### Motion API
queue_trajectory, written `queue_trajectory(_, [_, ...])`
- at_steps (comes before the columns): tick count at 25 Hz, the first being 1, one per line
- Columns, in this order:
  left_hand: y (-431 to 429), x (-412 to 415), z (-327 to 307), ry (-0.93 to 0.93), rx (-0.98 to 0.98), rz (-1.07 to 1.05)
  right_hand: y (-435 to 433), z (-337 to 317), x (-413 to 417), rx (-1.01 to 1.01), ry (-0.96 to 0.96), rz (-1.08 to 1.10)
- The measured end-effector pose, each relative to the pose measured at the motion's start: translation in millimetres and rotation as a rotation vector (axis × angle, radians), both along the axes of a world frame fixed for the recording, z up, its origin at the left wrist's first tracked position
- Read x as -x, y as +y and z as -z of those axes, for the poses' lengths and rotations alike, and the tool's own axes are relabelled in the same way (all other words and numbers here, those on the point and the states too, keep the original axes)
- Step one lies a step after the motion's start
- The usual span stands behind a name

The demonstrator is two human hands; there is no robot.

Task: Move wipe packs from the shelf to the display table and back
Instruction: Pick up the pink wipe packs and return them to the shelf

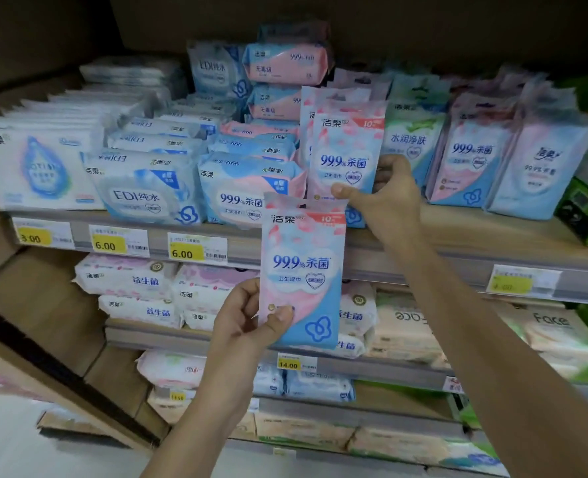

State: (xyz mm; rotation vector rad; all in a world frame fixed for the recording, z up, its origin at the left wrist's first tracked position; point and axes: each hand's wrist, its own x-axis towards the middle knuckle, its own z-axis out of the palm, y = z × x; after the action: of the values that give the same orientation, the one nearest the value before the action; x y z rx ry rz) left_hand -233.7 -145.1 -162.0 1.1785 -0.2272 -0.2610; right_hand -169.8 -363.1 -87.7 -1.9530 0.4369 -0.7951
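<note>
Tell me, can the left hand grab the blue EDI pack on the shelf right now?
Probably not yet. The left hand holds a pink pack, so its fingers are busy. The EDI pack sits unblocked at the shelf front.

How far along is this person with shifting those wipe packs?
One pink-and-blue pack is off the shelf, gripped by the left hand. The right hand pinches a matching second pack standing upright on that shelf. No display table is in view, so the carrying looks undone; whether packs are leaving or returning, I cannot tell.
</note>
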Motion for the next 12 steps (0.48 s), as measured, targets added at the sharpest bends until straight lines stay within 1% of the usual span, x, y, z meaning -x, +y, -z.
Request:
queue_trajectory(2, [-11,-3,-7,-0.031,0.005,-0.019,-2,0,5,0.037,-0.03,0.003])
queue_trajectory(4, [-22,-5,-16,-0.057,0.016,-0.029,-4,-4,22,-0.023,-0.113,-0.016])
queue_trajectory(6, [-35,-10,-27,-0.077,0.03,-0.05,-3,-8,48,-0.154,-0.201,-0.179])
queue_trajectory(8, [-48,-18,-38,-0.098,0.048,-0.051,-1,-8,69,-0.227,-0.172,-0.391])
queue_trajectory(9, [-54,-23,-43,-0.112,0.06,-0.05,0,-8,74,-0.226,-0.128,-0.453])
queue_trajectory(10, [-61,-28,-49,-0.138,0.061,-0.056,0,-10,75,-0.19,-0.098,-0.465])
queue_trajectory(12, [-72,-37,-60,-0.247,-0.002,-0.101,-3,-17,70,-0.095,-0.132,-0.427])
